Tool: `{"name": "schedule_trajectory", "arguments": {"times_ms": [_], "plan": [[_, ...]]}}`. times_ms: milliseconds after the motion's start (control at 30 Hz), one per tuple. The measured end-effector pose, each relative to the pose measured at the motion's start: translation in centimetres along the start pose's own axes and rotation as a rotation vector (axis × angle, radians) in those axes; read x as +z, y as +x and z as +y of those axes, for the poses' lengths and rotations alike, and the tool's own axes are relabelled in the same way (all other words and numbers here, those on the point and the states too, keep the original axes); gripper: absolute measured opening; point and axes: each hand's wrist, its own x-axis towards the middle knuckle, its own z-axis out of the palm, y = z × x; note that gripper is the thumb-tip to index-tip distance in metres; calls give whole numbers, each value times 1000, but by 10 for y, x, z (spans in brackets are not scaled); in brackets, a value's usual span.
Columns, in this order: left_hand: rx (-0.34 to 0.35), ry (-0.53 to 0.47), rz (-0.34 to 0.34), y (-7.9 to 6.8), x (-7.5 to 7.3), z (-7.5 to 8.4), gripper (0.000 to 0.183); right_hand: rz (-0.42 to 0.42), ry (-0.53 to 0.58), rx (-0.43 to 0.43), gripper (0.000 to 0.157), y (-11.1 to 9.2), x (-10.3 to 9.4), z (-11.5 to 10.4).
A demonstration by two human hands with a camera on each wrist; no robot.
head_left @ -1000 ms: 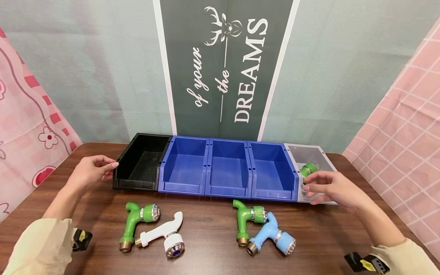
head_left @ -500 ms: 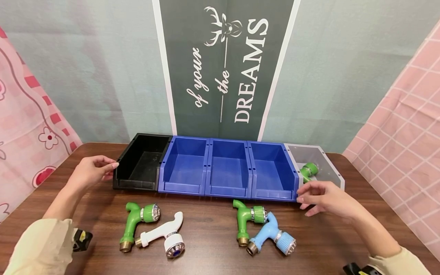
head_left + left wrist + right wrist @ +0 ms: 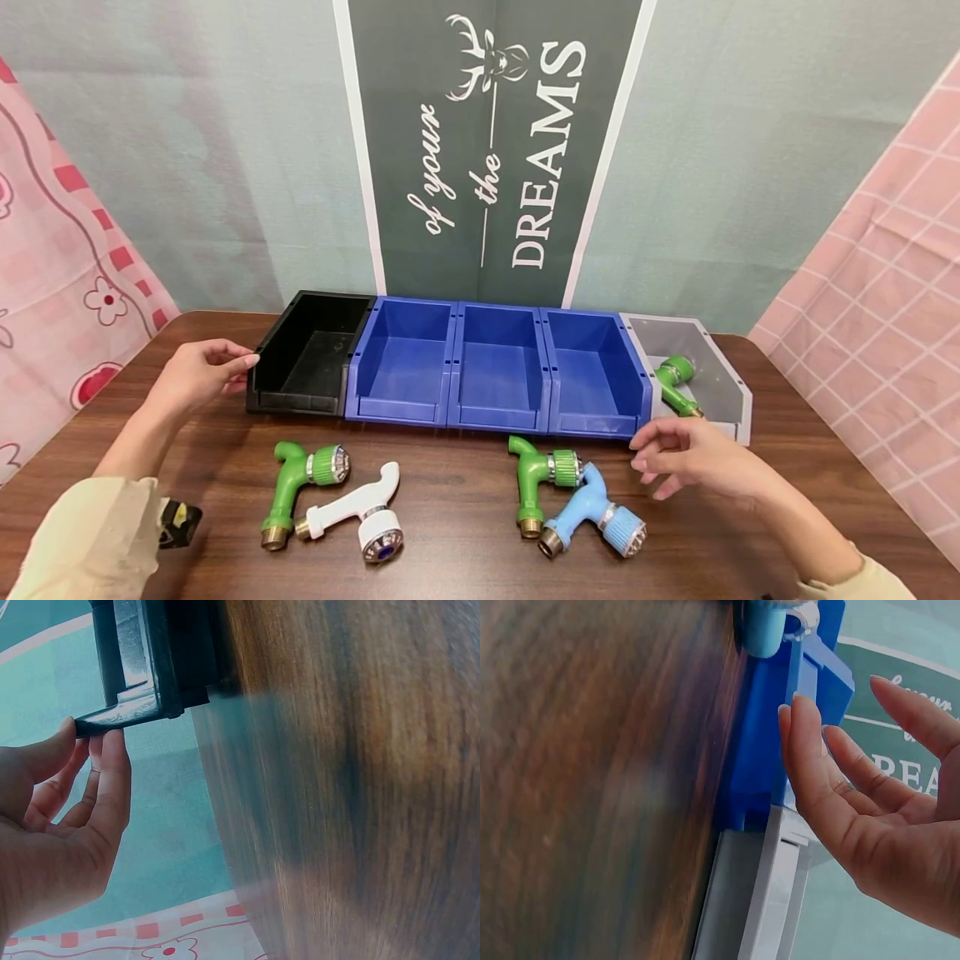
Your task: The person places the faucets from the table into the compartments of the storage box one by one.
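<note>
In the head view my left hand (image 3: pixel 198 379) is at the left end of a bin row, its thumb and fingers pinching the side rim of the black bin (image 3: pixel 307 404). The left wrist view shows that grip on the bin's edge. My right hand (image 3: pixel 701 458) hovers before the grey bin (image 3: pixel 723 375), fingers loosely bent and holding nothing. Inside that bin lies a green tap (image 3: pixel 675 379). On the table nearest the right hand are a blue tap (image 3: pixel 588 508) and another green tap (image 3: pixel 531 479). Farther left lie a third green tap (image 3: pixel 288 492) and a white tap (image 3: pixel 360 504).
Three blue bins (image 3: pixel 498 375) stand side by side between the black and grey ones, with nothing in them. The brown wooden table (image 3: pixel 450 533) carries everything. A printed curtain (image 3: pixel 487 208) hangs behind, with pink cloths (image 3: pixel 885 333) at the sides.
My right hand has drawn back from the grey bin, moving left and toward me, uncovering the green tap inside. My left hand has stayed at the black bin.
</note>
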Motion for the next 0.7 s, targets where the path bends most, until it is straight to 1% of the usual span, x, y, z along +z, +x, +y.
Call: {"name": "schedule_trajectory", "arguments": {"times_ms": [233, 333, 533, 700], "plan": [[3, 9, -3, 0, 0, 0, 35, -37, 38, 2, 35, 2, 10, 4], [2, 9, -5, -1, -1, 0, 35, -55, 30, 8, 36, 2, 13, 6], [-2, 7, -8, 0, 0, 0, 36, -83, 14, 53, 33, -1, 18, 8], [-1, 16, -9, 0, -1, 0, 36, -120, 14, 56, 31, -1, 22, 9]]}}
